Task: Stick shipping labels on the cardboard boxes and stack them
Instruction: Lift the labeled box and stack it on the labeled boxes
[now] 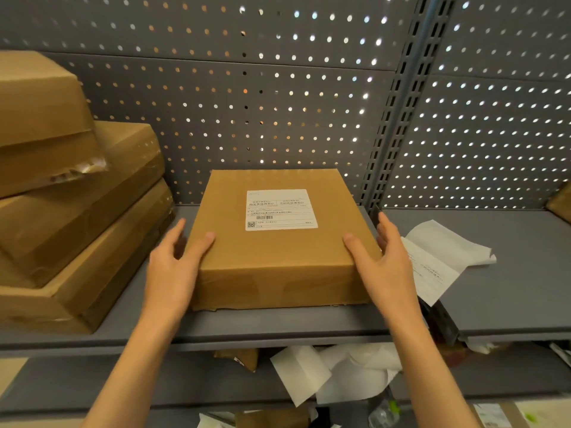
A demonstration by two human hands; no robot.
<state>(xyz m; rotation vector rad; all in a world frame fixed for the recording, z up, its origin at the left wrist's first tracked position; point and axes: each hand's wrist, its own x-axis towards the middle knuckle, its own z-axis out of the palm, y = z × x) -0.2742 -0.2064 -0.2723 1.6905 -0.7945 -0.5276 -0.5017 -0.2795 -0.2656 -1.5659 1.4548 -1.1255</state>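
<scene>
A flat cardboard box (278,251) lies on the grey shelf (278,325), with a white shipping label (281,210) stuck on its top. My left hand (173,270) holds the box's left side, thumb on the top near the front corner and fingers along the side. My right hand (386,264) holds the right side the same way, thumb on top. To the left stands a stack of three cardboard boxes (71,211), the upper ones skewed.
A white label backing sheet (438,257) lies on the shelf right of the box. A perforated grey back panel (278,103) closes the shelf behind. The lower shelf holds crumpled white paper (340,375) and cardboard scraps. Another box corner (560,202) shows at the far right.
</scene>
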